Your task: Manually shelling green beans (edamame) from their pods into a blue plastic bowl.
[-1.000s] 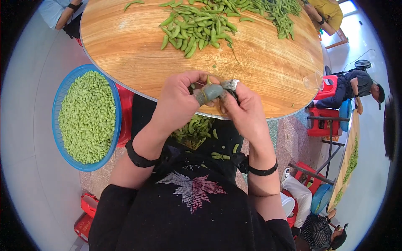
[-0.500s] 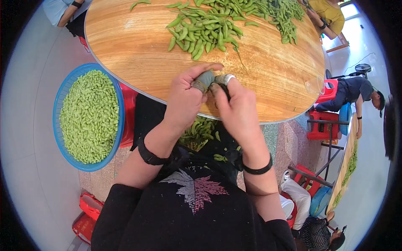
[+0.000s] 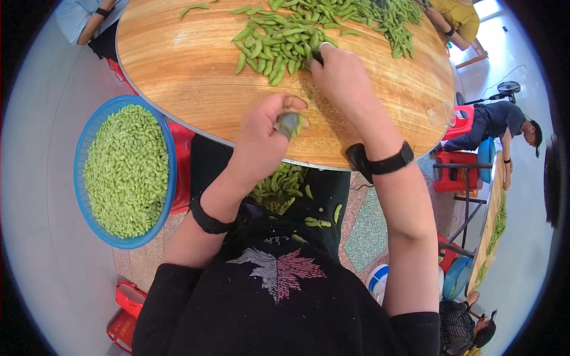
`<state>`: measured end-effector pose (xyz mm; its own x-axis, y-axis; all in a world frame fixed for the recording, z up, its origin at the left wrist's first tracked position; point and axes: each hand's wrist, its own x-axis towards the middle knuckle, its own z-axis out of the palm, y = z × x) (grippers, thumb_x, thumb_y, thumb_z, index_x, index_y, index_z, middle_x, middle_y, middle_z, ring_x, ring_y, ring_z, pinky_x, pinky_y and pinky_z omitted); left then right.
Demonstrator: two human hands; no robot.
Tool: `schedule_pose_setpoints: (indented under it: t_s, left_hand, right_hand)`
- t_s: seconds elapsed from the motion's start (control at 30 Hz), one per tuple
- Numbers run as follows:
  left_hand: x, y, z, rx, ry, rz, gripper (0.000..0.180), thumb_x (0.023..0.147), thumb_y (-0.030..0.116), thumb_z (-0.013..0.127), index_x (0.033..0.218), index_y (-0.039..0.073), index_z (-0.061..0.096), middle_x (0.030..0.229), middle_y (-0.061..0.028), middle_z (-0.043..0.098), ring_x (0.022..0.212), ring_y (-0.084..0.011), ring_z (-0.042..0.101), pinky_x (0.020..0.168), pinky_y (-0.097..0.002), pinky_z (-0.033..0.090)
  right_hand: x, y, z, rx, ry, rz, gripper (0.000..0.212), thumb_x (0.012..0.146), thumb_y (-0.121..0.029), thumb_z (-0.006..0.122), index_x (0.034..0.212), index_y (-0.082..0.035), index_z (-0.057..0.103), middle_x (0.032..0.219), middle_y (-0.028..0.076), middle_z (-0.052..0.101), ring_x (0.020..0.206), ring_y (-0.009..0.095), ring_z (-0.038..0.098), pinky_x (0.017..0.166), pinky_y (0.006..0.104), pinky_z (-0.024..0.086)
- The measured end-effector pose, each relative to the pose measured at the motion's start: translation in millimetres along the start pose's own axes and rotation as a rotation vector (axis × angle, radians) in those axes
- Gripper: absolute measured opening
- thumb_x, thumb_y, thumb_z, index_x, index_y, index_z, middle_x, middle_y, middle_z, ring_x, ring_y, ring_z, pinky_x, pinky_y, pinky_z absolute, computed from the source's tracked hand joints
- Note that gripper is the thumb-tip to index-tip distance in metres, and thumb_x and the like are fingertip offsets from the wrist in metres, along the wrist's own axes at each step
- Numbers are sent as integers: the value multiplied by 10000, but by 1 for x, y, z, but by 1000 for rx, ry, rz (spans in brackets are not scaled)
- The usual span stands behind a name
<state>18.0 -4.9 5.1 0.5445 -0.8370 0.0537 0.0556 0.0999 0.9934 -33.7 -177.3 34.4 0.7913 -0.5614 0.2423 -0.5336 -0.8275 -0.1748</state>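
Note:
My left hand (image 3: 261, 133) hovers over the near table edge, fingers curled, with grey-green covers on the thumb or fingers. A small yellow-green soybean piece (image 3: 299, 126) shows between them; whether it is a bean or a pod is unclear. My right hand (image 3: 341, 71) reaches to the near right side of a pile of green soybean pods (image 3: 276, 44) on the round wooden table (image 3: 184, 77). It wears a pale and a dark finger cover. Its fingertips are partly hidden against the pods, so what they hold cannot be seen.
A blue basket (image 3: 80, 178) full of shelled green beans (image 3: 127, 172) stands at left. Pods and husks (image 3: 279, 193) lie below the table edge at my lap. A clear cup (image 3: 441, 114) is at right. Co-workers sit around, one in a yellow top (image 3: 463, 18).
My right hand has moved away from my left, forward to the pod pile. My left hand has stayed near the same place, and a green piece now shows in its fingers.

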Motion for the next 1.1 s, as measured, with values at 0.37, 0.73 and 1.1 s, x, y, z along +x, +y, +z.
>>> schedule_pose_setpoints:
  t_s: [0.37,0.73,1.1]
  left_hand:
    - [-2,23,3,-247,-86,-185,335,846,24,528,1181,33,530,902,-37,630,631,-21,509,501,-156,365]
    - [2,7,9,-530,-39,-176,102,801,69,650,894,30,640,759,20,596,588,-16,453,514,-163,334]
    - [-4,-4,14,-293,26,-54,92,798,29,622,889,43,614,870,-29,637,610,-21,491,476,-143,301]
  right_hand:
    - [-82,-3,-38,1075,-302,373,144,859,-169,557,832,-30,582,617,-35,498,532,33,415,469,189,315]
    - [-111,-16,-40,1734,-489,412,222,960,-194,393,949,-5,509,640,-19,436,487,25,313,419,171,231]
    - [-116,-13,-27,1560,-487,402,178,962,-154,396,979,-54,543,624,-44,423,487,22,305,419,167,227]
